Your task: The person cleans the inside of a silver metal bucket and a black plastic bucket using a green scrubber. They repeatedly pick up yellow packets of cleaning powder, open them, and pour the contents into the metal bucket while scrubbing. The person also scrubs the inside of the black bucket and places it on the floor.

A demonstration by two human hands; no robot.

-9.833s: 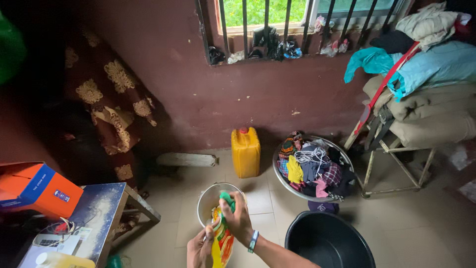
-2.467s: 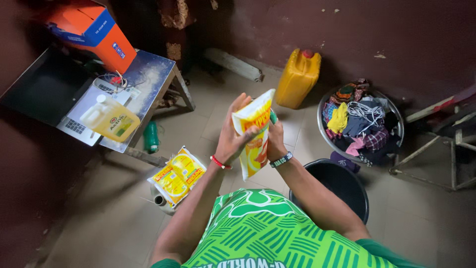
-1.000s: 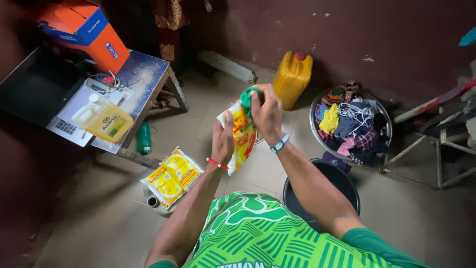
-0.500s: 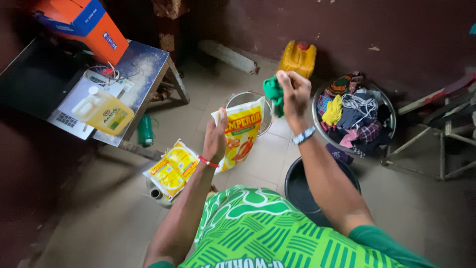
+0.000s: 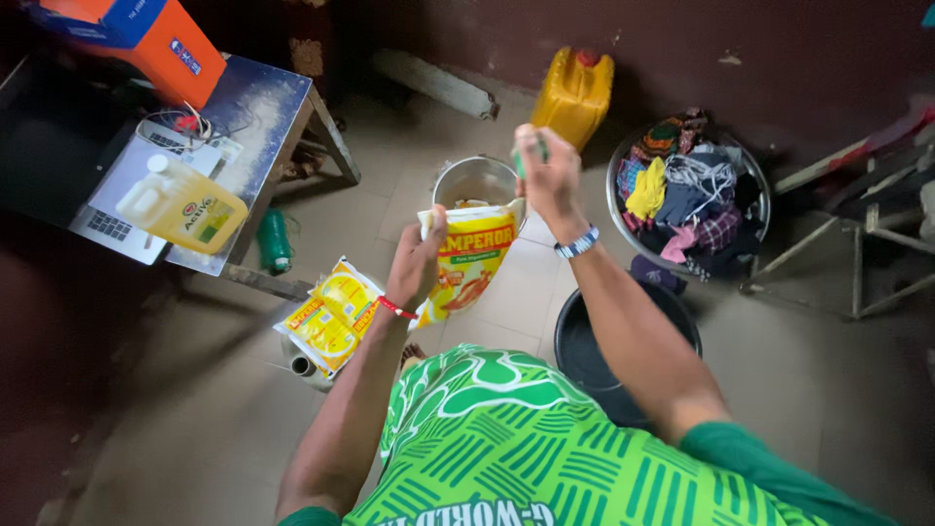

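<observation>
Left hand [image 5: 421, 261] gripping yellow pouch [image 5: 466, 259], right hand [image 5: 543, 171] clutching green cloth [image 5: 531, 154]

You have one view only, from the camera on your head, looking steeply down past your green shirt [image 5: 506, 448] at the tiled floor [image 5: 175, 409]. Your hands sit close, mid-frame; the maroon wall [image 5: 760, 39] closes the top edge, the small table [image 5: 258, 107] upper left.

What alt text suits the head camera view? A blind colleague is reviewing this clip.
Seen from above, a person's left hand holds an opened yellow pouch while the right hand grips a green cloth over a metal bowl. Nearby on the tiled floor are a basin of clothes and a yellow jerrycan.
</observation>
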